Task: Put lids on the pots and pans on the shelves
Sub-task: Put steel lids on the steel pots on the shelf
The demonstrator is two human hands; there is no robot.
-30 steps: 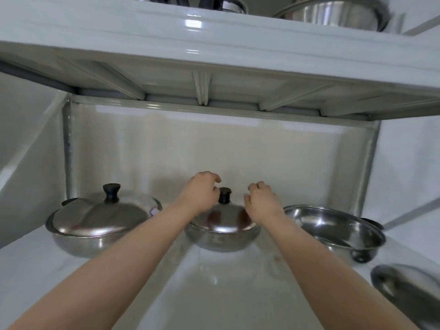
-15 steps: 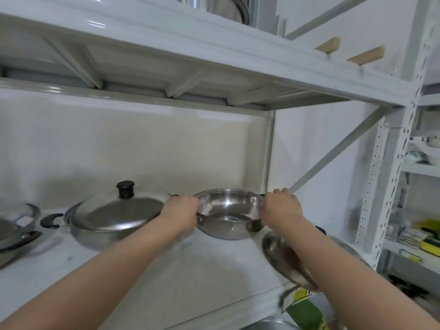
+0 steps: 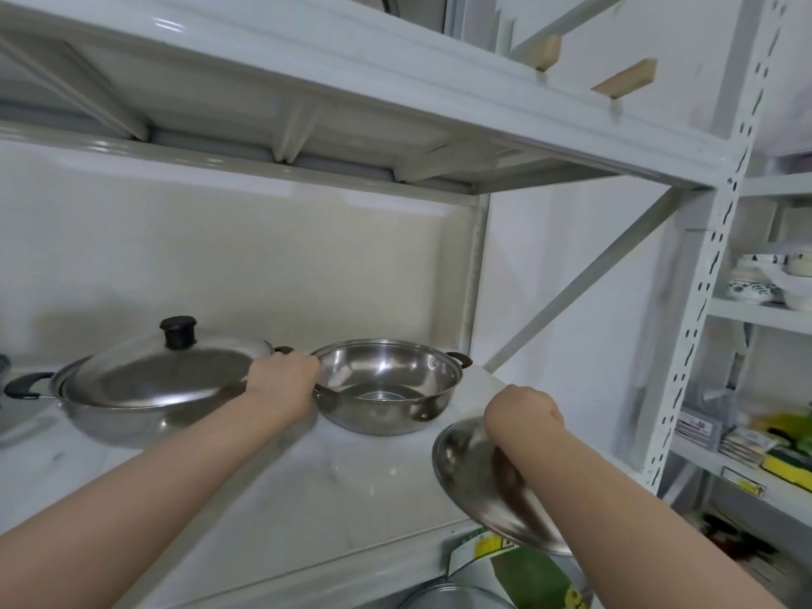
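Observation:
An uncovered steel pot (image 3: 386, 384) with two black side handles stands at the right end of the white shelf (image 3: 307, 490). My left hand (image 3: 281, 380) grips its left rim and handle. A loose steel lid (image 3: 479, 481) sits tilted near the shelf's front right corner, and my right hand (image 3: 523, 415) is closed over its top; the knob is hidden under the hand. To the left stands a wide steel pan (image 3: 145, 389) covered by a lid with a black knob (image 3: 178, 331).
The upper shelf (image 3: 351, 81) hangs low overhead. A perforated upright post (image 3: 698, 323) and diagonal brace bound the right side. Beyond it, a neighbouring rack holds bowls (image 3: 755, 287) and sponges (image 3: 786, 450). A green and yellow package (image 3: 518, 564) lies below the shelf.
My right hand left the pot's right rim and dropped onto the loose lid at the front right. My left hand stays on the pot's left side. Earlier, the view swung right from a lidded pot.

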